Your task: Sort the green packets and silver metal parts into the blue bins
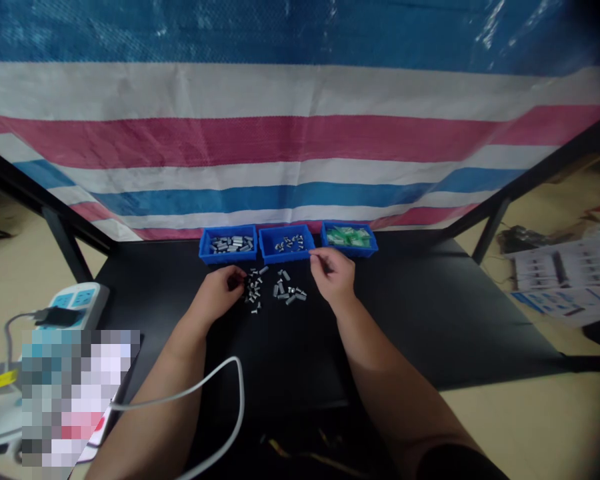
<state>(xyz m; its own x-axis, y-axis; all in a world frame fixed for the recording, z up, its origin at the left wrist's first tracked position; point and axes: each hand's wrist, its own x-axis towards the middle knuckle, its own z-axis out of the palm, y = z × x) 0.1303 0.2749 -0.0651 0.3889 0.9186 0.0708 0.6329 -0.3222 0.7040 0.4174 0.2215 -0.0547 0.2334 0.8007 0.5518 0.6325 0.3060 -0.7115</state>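
My left hand [219,293] rests on the black table at the left edge of a loose pile of small silver screws [254,291]. Its fingers are curled in, and whatever they may hold is hidden. My right hand [336,275] is at the front right corner of the middle blue bin [286,257], thumb and forefinger drawn together; anything between them is too small to make out. Between the hands lies a second group of silver metal cylinders [281,289] mixed with a few screws. Small metal screws [293,243] sit inside the middle bin.
The left blue bin [229,257] contains metal cylinders; the right blue bin [350,252] contains green-tinted packets. A striped tarp [290,140] rises behind the table [420,320]. At left are a power strip [87,303] and a white cable [241,380] crossing my left forearm.
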